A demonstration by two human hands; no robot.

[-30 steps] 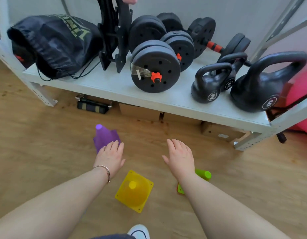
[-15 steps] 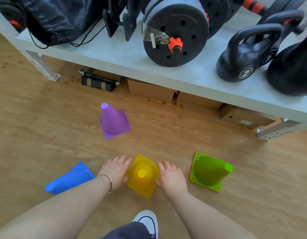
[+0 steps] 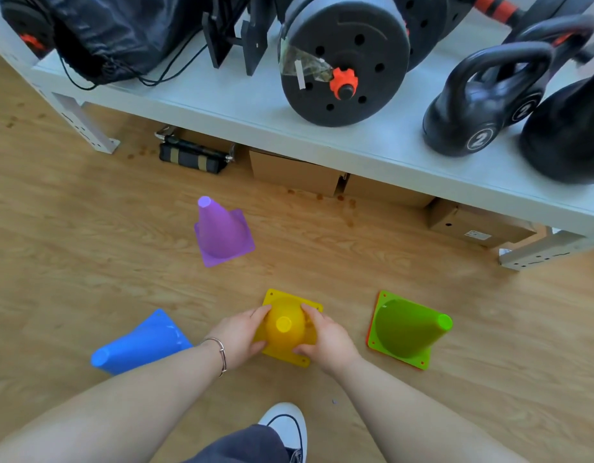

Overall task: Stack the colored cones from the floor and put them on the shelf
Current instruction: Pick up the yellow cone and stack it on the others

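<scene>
Wood floor (image 3: 88,212) fills most of the view, w/ a grey metal shelf (image 3: 242,105) running across the top, low over the floor. On the shelf, L to R: black drawstring bag (image 3: 122,31) at the left end, a dumbbell (image 3: 345,58) w/ black plates & an orange collar nut mid-shelf, a black kettlebell (image 3: 482,105) marked 2 near the front edge, a bigger one cut off at the right. Under the shelf: cardboard boxes (image 3: 295,170) & a black-and-tan strap bundle (image 3: 192,155).

Four cones on the floor. Green cone (image 3: 406,329) lies on its side, right, an orange base edge showing under it. Blue cone (image 3: 142,342) lies on its side, left, tip toward the viewer. Purple cone (image 3: 220,228) stands upright, nearer the shelf. Yellow cone (image 3: 287,327) stands upright in the middle, seen from above.

Left hand (image 3: 239,335), thin bracelet at the wrist, & right hand (image 3: 325,339) are both clamped on the yellow cone, fingers wrapped round its sides. A white sneaker (image 3: 289,426) shows at the bottom edge.
</scene>
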